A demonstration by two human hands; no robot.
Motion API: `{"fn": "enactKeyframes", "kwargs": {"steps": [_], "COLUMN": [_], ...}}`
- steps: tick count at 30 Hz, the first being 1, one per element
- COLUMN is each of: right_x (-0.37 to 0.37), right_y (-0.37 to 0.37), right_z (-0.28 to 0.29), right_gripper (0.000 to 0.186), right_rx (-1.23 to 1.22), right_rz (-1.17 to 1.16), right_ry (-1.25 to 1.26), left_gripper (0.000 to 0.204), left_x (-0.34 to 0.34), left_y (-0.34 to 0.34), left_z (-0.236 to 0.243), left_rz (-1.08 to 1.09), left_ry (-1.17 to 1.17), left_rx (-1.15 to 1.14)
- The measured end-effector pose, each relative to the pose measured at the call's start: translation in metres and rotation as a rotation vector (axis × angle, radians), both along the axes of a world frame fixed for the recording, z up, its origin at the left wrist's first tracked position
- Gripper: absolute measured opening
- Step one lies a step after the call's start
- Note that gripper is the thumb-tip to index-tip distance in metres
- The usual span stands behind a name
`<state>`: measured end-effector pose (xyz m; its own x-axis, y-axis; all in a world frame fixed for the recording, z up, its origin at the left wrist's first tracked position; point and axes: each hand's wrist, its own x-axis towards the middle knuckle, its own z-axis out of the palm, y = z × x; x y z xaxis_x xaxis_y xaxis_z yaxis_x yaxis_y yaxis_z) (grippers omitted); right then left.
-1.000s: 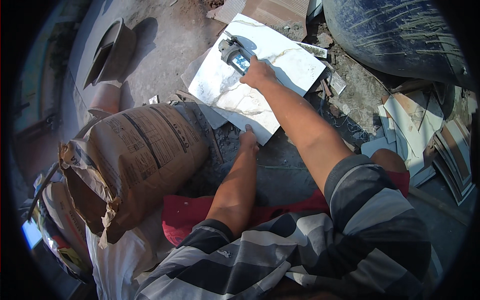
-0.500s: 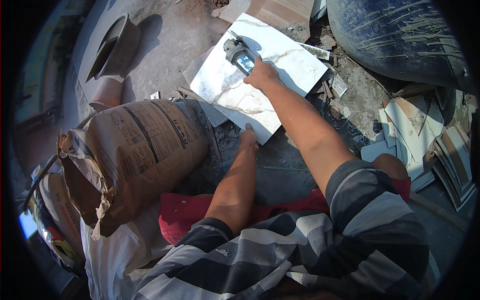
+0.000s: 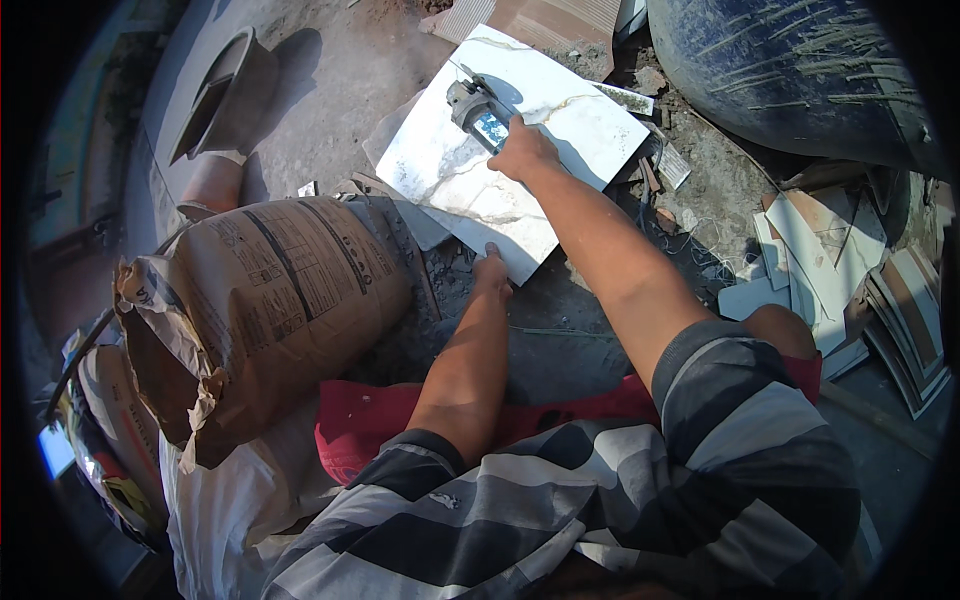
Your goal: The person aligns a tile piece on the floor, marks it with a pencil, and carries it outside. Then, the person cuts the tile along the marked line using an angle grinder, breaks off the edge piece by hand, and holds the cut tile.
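Observation:
A white, marble-veined tile (image 3: 500,200) lies tilted on the rubble in front of me. My right hand (image 3: 526,152) is wrapped round the body of an angle grinder (image 3: 478,112), whose head and thin disc stand over the tile's upper left part. Whether the disc touches the surface, I cannot tell. At the near corner, my left hand (image 3: 491,270) grips the tile's edge with the thumb on top; its other fingers are hidden beneath.
Left of the tile stands a torn brown paper sack (image 3: 290,270). Beyond it are an orange bucket (image 3: 212,187) and a tipped basin (image 3: 228,95). A large, scratched blue drum (image 3: 790,80) is at the far right, above broken tile pieces (image 3: 815,255) and stacked offcuts (image 3: 910,320).
Almost nothing differs. The whole scene sits slightly further left in view; both hands keep their holds on the grinder and the tile.

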<state>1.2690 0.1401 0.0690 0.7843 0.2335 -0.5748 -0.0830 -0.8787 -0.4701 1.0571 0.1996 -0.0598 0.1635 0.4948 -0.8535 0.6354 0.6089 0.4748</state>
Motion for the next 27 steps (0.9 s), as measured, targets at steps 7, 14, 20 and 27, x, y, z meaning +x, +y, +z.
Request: {"fn": "enactKeyframes", "kwargs": {"steps": [7,14,20,27], "right_x": [-0.002,-0.005,-0.006,-0.01], "right_y": [-0.005,-0.007,-0.01,-0.012], "right_z": [0.001,-0.001,-0.001,-0.001], "right_gripper": [0.089,0.088,0.087,0.081], "right_rx": [-0.001,-0.007,-0.016,-0.028], "right_rz": [0.01,0.009,0.011,-0.002], "right_ry": [0.016,0.008,0.023,0.005], "left_gripper": [0.044,0.046,0.047,0.048], "left_x": [0.001,0.0,-0.003,-0.003], "left_y": [-0.002,0.0,0.004,0.004], "left_z": [0.008,0.002,-0.006,-0.003], "left_rz": [-0.022,-0.014,-0.065,-0.096], "left_ry": [0.017,-0.018,-0.029,-0.015], "left_rx": [0.025,-0.01,-0.044,-0.025]}}
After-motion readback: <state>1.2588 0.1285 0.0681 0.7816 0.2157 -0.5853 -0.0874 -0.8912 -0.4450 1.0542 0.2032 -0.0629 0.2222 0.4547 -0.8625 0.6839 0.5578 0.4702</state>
